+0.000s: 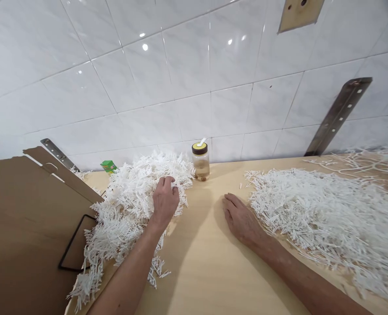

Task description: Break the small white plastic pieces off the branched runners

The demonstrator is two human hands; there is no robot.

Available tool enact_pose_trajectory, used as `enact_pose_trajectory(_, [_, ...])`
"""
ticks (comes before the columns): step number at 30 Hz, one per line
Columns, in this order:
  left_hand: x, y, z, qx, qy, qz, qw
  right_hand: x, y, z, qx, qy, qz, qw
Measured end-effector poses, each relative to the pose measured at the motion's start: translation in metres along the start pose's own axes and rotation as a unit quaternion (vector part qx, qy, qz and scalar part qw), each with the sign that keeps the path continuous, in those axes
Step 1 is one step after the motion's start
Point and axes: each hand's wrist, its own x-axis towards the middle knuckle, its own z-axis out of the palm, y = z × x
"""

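My left hand [165,199] reaches over the right side of a heap of thin white branching pieces [131,188], its fingers curled closed against them. The fingertips are partly hidden, so what they hold cannot be made out. On the bare wood between two heaps, my right hand [241,218] rests with its fingers lying on the tabletop. Close beside it spreads a second, wider heap of thin white pieces [319,214]. No object shows in that hand.
By the wall stands a clear jar [201,168] with a dark-rimmed yellow lid and brownish liquid. A small green box [108,166] sits behind the left heap. A large cardboard box [33,227] borders the left. Metal brackets [340,113] rise against the tiled wall.
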Motion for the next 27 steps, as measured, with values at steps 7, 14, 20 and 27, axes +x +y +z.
enact_pose_trajectory(7, [-0.065,0.048,-0.023,-0.155,0.019,0.132,0.979,0.006,-0.017,-0.007,0.309,-0.068,0.176,0.932])
enact_pose_trajectory(14, [-0.11,0.047,-0.01,-0.146,-0.186,0.177,0.955,0.013,-0.023,-0.022,0.558,-0.15,0.321,0.751])
enact_pose_trajectory(20, [-0.117,0.039,-0.019,-0.121,-0.201,0.108,0.966,0.015,-0.024,-0.044,0.537,-0.302,0.213,0.758])
enact_pose_trajectory(27, [-0.112,0.038,-0.024,-0.123,-0.203,0.078,0.968,0.015,-0.025,-0.052,0.541,-0.334,0.223,0.739])
